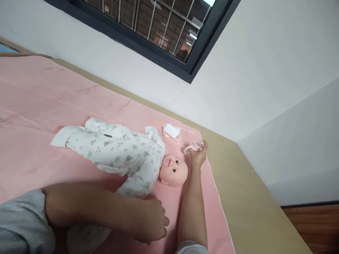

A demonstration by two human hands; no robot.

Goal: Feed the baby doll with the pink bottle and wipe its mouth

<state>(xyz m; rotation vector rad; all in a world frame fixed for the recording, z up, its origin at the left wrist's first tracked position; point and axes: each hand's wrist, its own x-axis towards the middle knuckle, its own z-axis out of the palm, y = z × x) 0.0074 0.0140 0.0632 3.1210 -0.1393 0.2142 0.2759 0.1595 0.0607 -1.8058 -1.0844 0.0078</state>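
My right hand (200, 153) is closed around a small baby bottle (197, 145) with a pink handle, beyond the doll's head. A baby doll (132, 151) in a white outfit with small animal prints lies on its back, its bald head to the right and its feet to the left. Close to the doll's near sleeve, my left hand (150, 220) is curled into a fist over the pink mat (34, 95). Nothing sticks out of this fist, and its palm side is hidden.
A clear plastic packet with a white label (171, 131) lies past the doll's shoulder. Something white (87, 238) is partly covered by my left forearm. The wooden table edge (238, 187) runs along the right. Behind stand a white wall and a dark-framed window (189, 70).
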